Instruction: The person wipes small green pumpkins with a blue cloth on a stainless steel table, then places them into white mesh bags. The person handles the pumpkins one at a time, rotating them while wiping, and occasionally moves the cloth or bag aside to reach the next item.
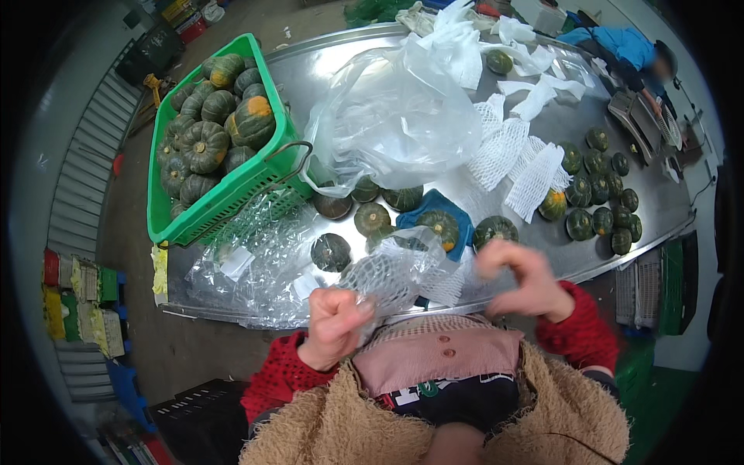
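My left hand (335, 325) is closed on the gathered edge of a clear plastic bag (422, 248), at the table's near edge. White foam netting (387, 275) shows in or right behind the film; I cannot tell which. My right hand (528, 280) hovers to the right of it, fingers curved and apart, holding nothing I can see. Just beyond it lies a dark green pumpkin (496, 230). Another pumpkin (439, 226) rests on a blue cloth (463, 221) behind the bag. More small pumpkins (331, 253) sit to the left of it.
A green crate (267, 167) heaped with pumpkins stands at the table's left. Loose clear film (263, 263) lies before it, and a large plastic bag (387, 116) beyond. Foam net sleeves (535, 182) and grouped pumpkins (601, 190) lie right. A person in blue (620, 45) works at far right.
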Tool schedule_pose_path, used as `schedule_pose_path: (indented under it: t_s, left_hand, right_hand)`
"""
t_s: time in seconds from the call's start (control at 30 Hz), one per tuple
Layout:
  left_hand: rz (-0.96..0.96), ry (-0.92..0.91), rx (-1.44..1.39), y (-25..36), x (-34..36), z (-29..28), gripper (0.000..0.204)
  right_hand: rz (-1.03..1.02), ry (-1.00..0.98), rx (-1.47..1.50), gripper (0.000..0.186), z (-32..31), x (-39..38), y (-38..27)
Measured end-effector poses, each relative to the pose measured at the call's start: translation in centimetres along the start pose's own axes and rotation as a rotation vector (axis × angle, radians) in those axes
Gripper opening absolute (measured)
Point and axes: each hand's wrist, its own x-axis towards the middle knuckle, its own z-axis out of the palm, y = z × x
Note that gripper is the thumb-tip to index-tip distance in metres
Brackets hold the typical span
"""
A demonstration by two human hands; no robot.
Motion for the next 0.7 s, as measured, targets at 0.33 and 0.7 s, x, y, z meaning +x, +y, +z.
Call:
schedule_pose_path:
  t_s: [0.33, 0.7]
  left_hand:
    - [0.052, 0.234, -0.031, -2.9, 4.8, -4.1, 0.019]
    - [-0.460, 0.367, 0.030, -11.6, -0.3, -6.1, 0.072]
  right_hand:
    - [0.558, -0.041, 0.690, 0.055, 6.7, 2.5, 9.1]
    - [0.820, 0.265, 0.387, 0.053, 9.9, -2.7, 13.0]
